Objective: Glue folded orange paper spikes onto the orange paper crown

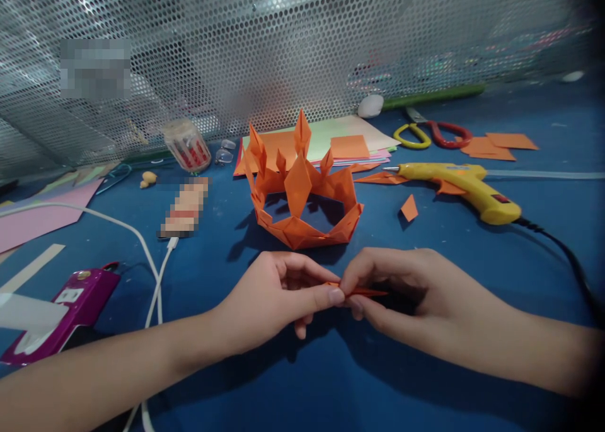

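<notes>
Between both hands is a small folded piece of orange paper (366, 291), its pointed end sticking out to the right. My left hand (278, 293) pinches it between thumb and fingers. The thumb and fingertips of my right hand (406, 293) close on the same piece, touching the left thumb. Just beyond the hands stands an orange folded-paper crown (297, 189) with several pointed spikes around its ring. A small orange paper diamond (409, 209) lies to the right of the crown.
A yellow hot glue gun (454, 183) lies at right, its cord trailing toward me. Behind it are scissors (432, 134) and orange paper squares (501, 145). Coloured sheets (378, 132) lie behind the crown. At left are a pixelated phone-like object (184, 208), white cables (158, 293) and a purple device (85, 306).
</notes>
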The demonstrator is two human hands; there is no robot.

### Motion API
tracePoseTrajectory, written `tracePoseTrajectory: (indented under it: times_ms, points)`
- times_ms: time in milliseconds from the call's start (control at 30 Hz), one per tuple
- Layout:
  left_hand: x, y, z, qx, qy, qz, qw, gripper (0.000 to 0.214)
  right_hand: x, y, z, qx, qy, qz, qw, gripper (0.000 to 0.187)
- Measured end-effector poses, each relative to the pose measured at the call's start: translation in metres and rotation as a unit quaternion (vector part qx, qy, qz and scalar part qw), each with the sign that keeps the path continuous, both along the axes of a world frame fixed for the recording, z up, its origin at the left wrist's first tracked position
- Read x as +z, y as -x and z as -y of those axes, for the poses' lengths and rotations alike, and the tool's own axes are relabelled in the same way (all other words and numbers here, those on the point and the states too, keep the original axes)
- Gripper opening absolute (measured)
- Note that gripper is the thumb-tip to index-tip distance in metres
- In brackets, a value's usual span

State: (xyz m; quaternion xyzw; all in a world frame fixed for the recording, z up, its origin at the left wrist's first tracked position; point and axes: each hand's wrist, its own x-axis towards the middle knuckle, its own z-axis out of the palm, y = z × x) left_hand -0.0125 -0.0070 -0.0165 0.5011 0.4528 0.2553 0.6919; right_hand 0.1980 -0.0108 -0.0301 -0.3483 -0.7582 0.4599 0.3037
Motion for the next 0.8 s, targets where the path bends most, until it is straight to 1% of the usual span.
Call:
tracePoseTrajectory:
  times_ms: [133, 300, 467, 533, 700, 800]
  points:
    - [0.002, -0.002, 0.001, 0.01, 0.004, 0.014, 1.0, 0.029, -0.001, 0.0, 0.0, 0.002, 0.002, -0.003, 1.0, 0.007]
    - [0.003, -0.003, 0.002, -0.004, 0.002, 0.001, 1.0, 0.02, -0.002, 0.0, -0.001, 0.0, 0.023, -0.004, 1.0, 0.003]
    - [0.003, -0.004, 0.002, -0.006, -0.006, -0.006, 1.0, 0.02, -0.003, -0.001, 0.001, -0.011, 0.041, -0.013, 0.999, 0.008]
    - [0.003, -0.005, 0.004, -0.01, -0.017, -0.019, 1.0, 0.018, -0.003, -0.001, 0.001, -0.011, 0.045, -0.014, 0.999, 0.008]
    - [0.0, -0.006, 0.012, -0.034, -0.073, -0.058, 0.995, 0.015, -0.001, 0.001, -0.001, -0.01, 0.061, -0.024, 0.998, 0.008]
    - [-0.002, -0.005, 0.015, -0.034, -0.078, -0.054, 0.995, 0.014, 0.0, 0.002, -0.002, -0.006, 0.072, -0.01, 0.997, 0.009]
